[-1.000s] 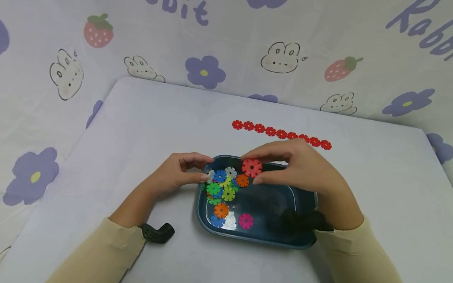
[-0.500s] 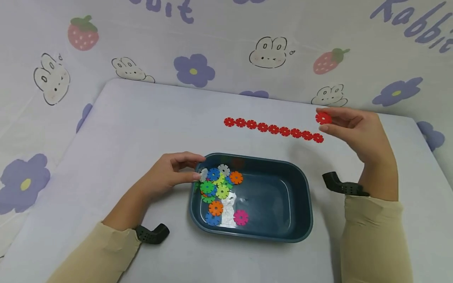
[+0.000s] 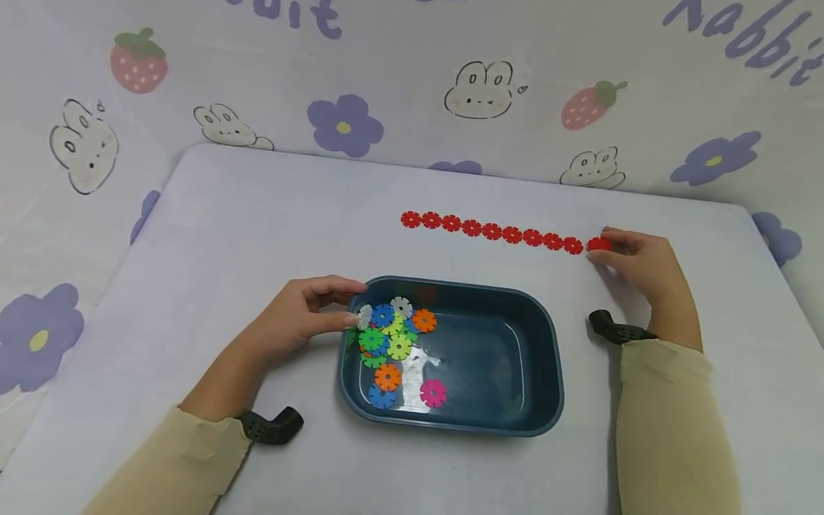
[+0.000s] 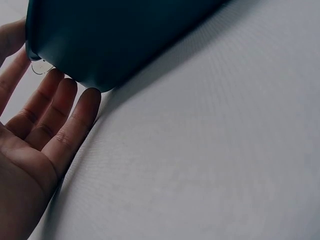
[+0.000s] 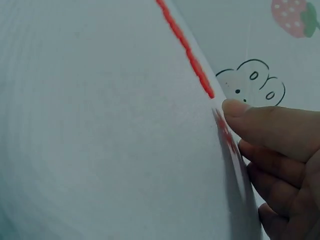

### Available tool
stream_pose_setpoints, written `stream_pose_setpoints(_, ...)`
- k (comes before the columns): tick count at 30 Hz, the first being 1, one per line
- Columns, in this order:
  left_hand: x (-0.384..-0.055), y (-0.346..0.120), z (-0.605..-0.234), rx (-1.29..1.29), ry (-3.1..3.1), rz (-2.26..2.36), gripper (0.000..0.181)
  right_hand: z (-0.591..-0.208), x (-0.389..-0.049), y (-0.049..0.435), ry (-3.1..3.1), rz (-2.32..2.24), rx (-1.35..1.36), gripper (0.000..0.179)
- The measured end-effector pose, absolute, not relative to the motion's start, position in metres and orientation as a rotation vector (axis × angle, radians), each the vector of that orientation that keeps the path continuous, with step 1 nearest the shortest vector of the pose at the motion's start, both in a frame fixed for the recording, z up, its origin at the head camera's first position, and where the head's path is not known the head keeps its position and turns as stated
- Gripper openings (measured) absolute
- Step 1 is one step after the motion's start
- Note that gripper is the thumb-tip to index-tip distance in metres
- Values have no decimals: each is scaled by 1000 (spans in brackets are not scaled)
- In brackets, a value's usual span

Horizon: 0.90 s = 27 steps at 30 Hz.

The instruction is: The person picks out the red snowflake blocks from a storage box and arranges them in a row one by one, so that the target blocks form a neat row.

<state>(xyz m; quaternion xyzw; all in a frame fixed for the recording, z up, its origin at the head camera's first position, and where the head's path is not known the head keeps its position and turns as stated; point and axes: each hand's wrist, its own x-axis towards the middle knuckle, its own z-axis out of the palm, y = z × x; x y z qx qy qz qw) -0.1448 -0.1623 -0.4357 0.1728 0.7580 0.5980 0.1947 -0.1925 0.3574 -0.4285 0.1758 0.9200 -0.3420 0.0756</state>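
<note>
In the head view, a red snowflake building disc (image 3: 599, 244) lies between the thumb and fingers of my right hand (image 3: 640, 265), low at the table. It is just right of a slanting row of several red discs (image 3: 492, 231), with a small gap. The right wrist view shows the red row (image 5: 187, 50) edge-on and my thumb (image 5: 237, 108) beside its end. My left hand (image 3: 309, 307) holds the left back corner of a dark blue plastic tub (image 3: 546, 372). Its fingers (image 4: 90, 102) touch the tub's outer wall in the left wrist view.
Loose discs of several colours lie in the tub's left part, among them an orange disc (image 3: 388, 377) and a pink disc (image 3: 433, 393). A white cloth covers the table (image 3: 290, 207). Behind it hangs a patterned curtain (image 3: 399, 71).
My right hand has carried the red disc from above the tub to the right and away, then down beside the row's right end. My left hand has stayed at the tub's corner.
</note>
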Motion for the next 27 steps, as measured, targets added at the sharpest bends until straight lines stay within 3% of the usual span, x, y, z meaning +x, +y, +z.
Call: stream_pose_setpoints(27,-145,-162,-434,465,2109,1686,39,-434,-197,354,2837,-910,432,67)
